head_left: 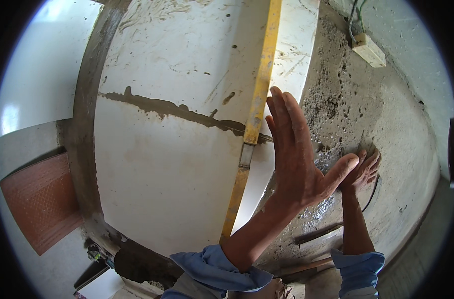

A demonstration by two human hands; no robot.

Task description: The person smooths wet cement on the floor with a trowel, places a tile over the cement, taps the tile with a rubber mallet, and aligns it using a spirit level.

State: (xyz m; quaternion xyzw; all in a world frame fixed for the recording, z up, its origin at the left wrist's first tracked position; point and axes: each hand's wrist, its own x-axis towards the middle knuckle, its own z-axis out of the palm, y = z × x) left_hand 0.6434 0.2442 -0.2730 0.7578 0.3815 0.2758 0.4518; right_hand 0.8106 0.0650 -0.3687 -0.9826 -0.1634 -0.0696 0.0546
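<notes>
My left hand (299, 159) is open, its fingers stretched out and the thumb spread, beside a long yellow spirit level (259, 94). The level lies lengthwise across large white tiles (167, 174) smeared with mortar. Whether my left fingers touch the level, I cannot tell. Lower on the right, my right hand (361, 169) reaches down to the rough, wet mortar surface (331, 94), fingers extended and nothing plainly held. A grey patch shows just past its fingertips. Wet mortar fills the joint (182, 110) between two tiles.
A curved reddish-brown textured sheet (42, 202) lies at the left, below another white tile (42, 65). A pale electrical box (369, 51) with wires sits at the upper right. A dark bar (319, 233) lies near my right forearm. A dark mortar heap (142, 263) is at the lower left.
</notes>
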